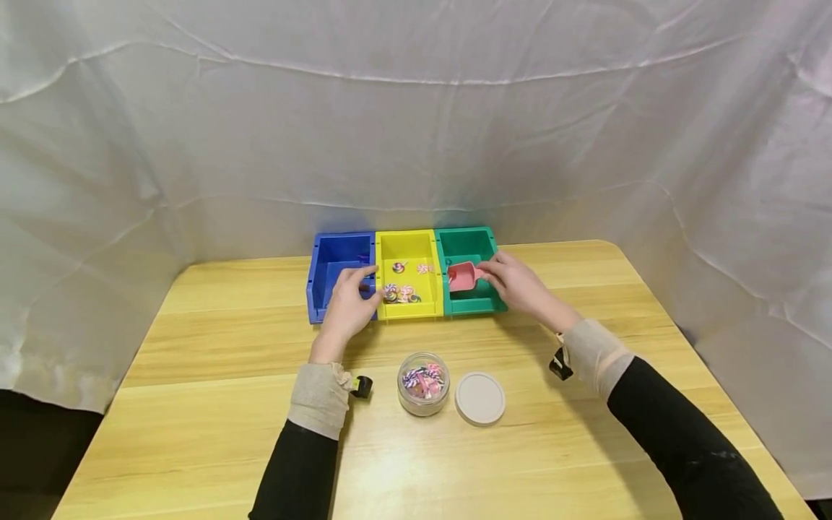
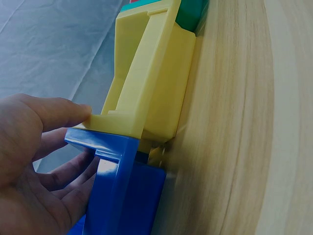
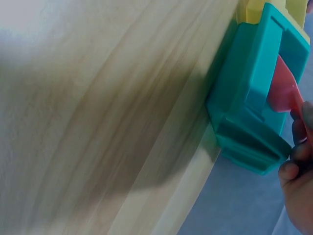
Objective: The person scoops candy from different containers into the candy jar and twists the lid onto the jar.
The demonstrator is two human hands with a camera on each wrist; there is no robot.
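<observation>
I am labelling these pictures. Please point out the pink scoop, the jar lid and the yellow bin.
pink scoop (image 1: 463, 277), head view, on its bowl.
jar lid (image 1: 479, 398), head view, on its top.
yellow bin (image 2: 164, 83), left wrist view, on its side wall.

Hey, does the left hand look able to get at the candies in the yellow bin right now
Probably yes. The left hand already rests at the wall between the blue bin and the yellow bin, fingertips beside the candies. The bin is open-topped and nothing covers them.
</observation>
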